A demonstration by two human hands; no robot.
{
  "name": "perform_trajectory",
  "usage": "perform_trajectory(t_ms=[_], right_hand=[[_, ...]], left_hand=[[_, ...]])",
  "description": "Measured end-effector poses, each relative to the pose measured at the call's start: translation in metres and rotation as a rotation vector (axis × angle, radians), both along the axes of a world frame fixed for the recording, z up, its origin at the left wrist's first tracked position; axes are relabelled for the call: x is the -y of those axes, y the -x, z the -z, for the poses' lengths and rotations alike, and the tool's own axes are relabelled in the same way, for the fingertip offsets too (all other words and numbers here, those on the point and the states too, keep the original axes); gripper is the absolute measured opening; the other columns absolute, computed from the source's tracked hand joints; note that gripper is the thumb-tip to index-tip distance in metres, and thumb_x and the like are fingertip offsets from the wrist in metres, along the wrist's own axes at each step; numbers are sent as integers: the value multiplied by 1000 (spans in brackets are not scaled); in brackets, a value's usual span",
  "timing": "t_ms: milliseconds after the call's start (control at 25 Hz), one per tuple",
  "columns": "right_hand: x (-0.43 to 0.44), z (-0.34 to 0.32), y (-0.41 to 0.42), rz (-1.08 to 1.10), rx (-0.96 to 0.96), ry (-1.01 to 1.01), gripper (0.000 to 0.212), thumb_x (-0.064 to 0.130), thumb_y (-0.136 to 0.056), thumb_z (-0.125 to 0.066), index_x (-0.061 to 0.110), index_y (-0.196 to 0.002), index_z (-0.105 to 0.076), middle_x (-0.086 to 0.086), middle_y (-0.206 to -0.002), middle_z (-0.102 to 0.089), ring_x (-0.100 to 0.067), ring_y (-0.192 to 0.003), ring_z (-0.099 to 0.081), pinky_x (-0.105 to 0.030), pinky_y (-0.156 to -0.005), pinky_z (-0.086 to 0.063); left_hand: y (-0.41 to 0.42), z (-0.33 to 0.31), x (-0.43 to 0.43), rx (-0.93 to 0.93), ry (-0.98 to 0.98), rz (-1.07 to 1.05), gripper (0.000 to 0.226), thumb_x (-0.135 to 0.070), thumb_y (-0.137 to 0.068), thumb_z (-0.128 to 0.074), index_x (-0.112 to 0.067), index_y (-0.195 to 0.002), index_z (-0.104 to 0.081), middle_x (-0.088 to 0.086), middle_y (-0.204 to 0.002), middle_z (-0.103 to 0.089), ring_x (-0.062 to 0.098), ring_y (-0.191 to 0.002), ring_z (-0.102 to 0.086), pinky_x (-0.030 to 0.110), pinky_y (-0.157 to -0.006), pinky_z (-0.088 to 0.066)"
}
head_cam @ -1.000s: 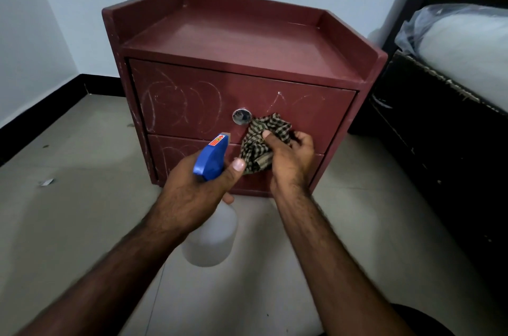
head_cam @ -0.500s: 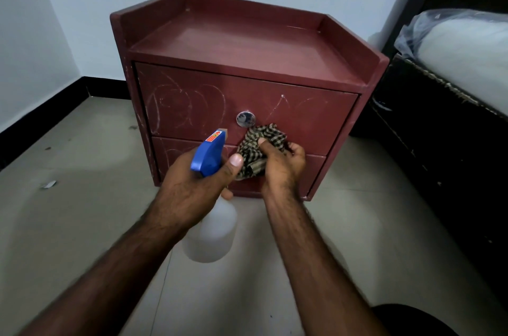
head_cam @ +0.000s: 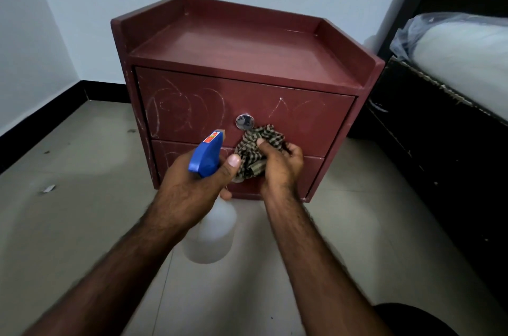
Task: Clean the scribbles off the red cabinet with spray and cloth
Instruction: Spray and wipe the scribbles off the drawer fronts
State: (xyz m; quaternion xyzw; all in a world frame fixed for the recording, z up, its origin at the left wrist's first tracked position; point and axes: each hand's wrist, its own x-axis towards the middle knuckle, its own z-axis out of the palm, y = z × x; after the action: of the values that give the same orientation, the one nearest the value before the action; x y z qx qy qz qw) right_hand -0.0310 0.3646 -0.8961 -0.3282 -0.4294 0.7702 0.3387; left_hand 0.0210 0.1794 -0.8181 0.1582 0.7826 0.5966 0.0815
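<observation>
Your left hand (head_cam: 192,184) grips the white plastic spray bottle with the blue trigger head (head_cam: 206,157) at centre frame, nozzle towards the red wooden two-drawer cabinet (head_cam: 247,41). Your right hand (head_cam: 280,165) bunches the checked cloth (head_cam: 255,149) just below the round silver knob (head_cam: 244,121). I cannot tell whether the cloth touches the drawer. White scribbles (head_cam: 187,107) cover the upper drawer's left half, so cleaning looks barely begun. Next, I'd judge, aim left of the knob and squeeze. The grey tiled floor (head_cam: 82,171) lies open at left, while the black bed frame (head_cam: 439,129) crowds the right.
</observation>
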Motion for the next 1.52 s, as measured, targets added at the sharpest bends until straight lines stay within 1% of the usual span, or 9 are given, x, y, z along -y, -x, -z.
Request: perform_trajectory(t_ms=[240,360,520,720,960,1080,1200,1360,1520], right_hand=[[-9,-13,-10,7,22,78,48,-4,-79,-83,14,-112,-53,-9,-74,-76,-17,-41,-59,-28,-44,-50],[-16,-34,-7,40,-55,9,48,-3,-78,-85,13,-113,-56,-8,-84,-78,-18,-61,-72,-34,-55,-60],[-19,-24,-14,60,41,-27,56,-1,-72,-90,10,-117,-58,-13,-106,-77,-29,-91,-77,-50,-81,-66],[-24,-31,-14,76,83,-16,53,-1,-75,-86,9,-118,-56,-19,-90,-75,-17,-44,-60,-26,-40,-49],[-22,-49,-6,111,14,-144,57,5,-71,-93,12,-115,-59,-13,-103,-76,-24,-79,-75,-36,-66,-64],[-20,-39,-16,95,87,-114,58,4,-72,-92,11,-117,-57,-17,-98,-77,-22,-64,-68,-32,-55,-58],[-21,-51,-15,103,81,-77,54,0,-74,-89,10,-115,-55,-5,-68,-73,-13,-39,-58,-23,-39,-47],[-23,-71,-10,115,27,-126,57,1,-73,-91,10,-118,-56,-4,-80,-73,-7,-44,-64,-24,-44,-50],[-23,-53,-20,121,102,-98,55,1,-75,-89,6,-119,-56,-2,-63,-70,-13,-38,-57,-24,-38,-44]], left_hand=[[0,-3,0,-12,-7,22,30,-59,-86,-63,-29,-90,-63,4,-74,-76,16,-70,-73,29,-68,-50],[-2,-6,-2,-12,-39,44,18,-57,-85,-63,-41,-90,-57,-9,-73,-76,10,-68,-73,27,-67,-50],[2,-2,-2,-19,-29,33,35,-57,-86,-64,-24,-99,-65,-5,-71,-75,7,-66,-73,27,-69,-47],[1,-3,-3,-6,-49,27,34,-56,-86,-65,-27,-104,-67,-9,-72,-74,11,-67,-74,29,-71,-50],[-4,-8,-5,-6,-1,9,32,-54,-89,-65,-23,-94,-67,-7,-71,-76,-1,-58,-68,23,-62,-42],[-5,-11,-3,-9,-13,18,27,-54,-90,-64,-27,-92,-64,-6,-72,-76,2,-63,-70,24,-65,-43],[-5,-13,-3,1,-13,20,30,-53,-90,-63,-23,-92,-66,-6,-72,-76,2,-65,-71,24,-66,-42],[-7,-16,-3,8,-7,11,30,-54,-89,-63,-25,-92,-65,-5,-70,-75,-3,-62,-68,21,-63,-41],[-8,-21,-2,6,-18,21,22,-54,-90,-63,-33,-96,-63,-5,-71,-75,-2,-55,-66,17,-57,-41]])
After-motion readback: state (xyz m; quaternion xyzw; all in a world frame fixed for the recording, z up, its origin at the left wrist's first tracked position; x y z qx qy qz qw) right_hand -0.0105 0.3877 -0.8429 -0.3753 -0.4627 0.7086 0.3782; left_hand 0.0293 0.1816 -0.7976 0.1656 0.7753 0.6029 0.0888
